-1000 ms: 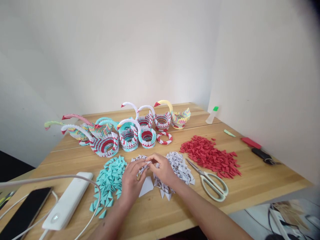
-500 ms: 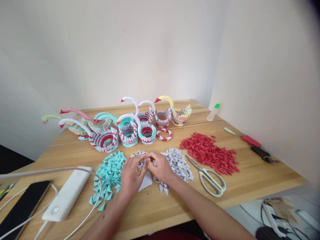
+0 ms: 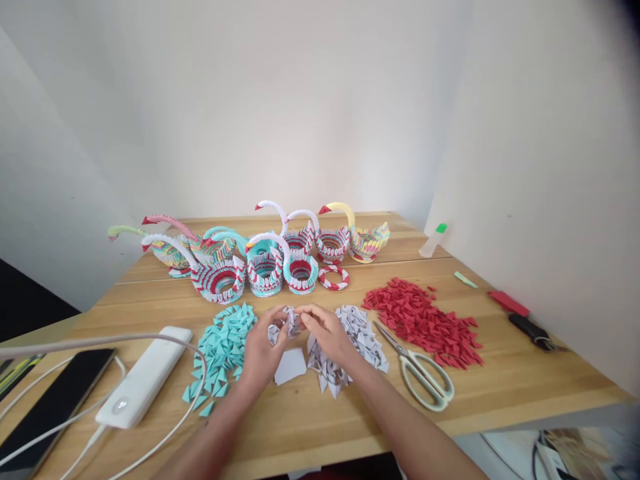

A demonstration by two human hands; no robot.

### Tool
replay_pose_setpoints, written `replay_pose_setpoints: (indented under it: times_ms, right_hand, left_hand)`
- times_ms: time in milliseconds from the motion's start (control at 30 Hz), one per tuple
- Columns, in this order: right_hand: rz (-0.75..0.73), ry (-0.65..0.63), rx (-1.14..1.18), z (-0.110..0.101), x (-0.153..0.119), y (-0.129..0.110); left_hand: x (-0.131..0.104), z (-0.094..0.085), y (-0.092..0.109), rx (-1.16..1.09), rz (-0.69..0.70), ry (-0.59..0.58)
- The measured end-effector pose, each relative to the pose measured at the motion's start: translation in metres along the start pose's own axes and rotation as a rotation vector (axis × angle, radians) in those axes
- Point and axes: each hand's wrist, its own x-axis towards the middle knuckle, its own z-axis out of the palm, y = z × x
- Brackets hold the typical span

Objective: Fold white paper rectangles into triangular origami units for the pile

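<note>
My left hand point(image 3: 264, 347) and my right hand point(image 3: 327, 333) meet above the middle of the table, fingers curled and thumbs close together. Between their fingertips are white folded paper pieces point(image 3: 291, 320); how many are held, and how they join, I cannot make out. Just below lies a stack of white paper slips point(image 3: 291, 367). A pile of teal folded triangles point(image 3: 225, 347) is left of my left hand. White folded triangles point(image 3: 359, 337) are heaped beside and partly behind my right wrist. A ring of red and white pieces point(image 3: 334, 278) lies flat beyond the hands.
Several folded-paper swans point(image 3: 220, 280) stand at the back. To the right are scissors point(image 3: 425, 373), a red triangle pile point(image 3: 425, 323), a black-handled tool point(image 3: 531, 330) and a glue bottle point(image 3: 434, 240). A white power bank point(image 3: 145, 380), cables and a phone point(image 3: 65, 400) lie left.
My fingers have spread slightly apart, showing more of the white pieces between them. The paper slips below are more exposed. The whole view has shifted slightly.
</note>
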Motion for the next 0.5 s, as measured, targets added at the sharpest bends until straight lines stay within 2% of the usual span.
replay_pose_setpoints:
  times_ms: [200,500]
  right_hand:
    - [-0.021,-0.004,-0.028,0.0029,0.0005,0.0107]
    - [-0.022,-0.043,-0.021,0.0032,0.0001,0.0074]
  left_hand:
    - [-0.0015,0.0011,-0.0007,-0.007,-0.011,-0.011]
    - [-0.0025,0.0055,-0.0055,0.062,0.046,-0.003]
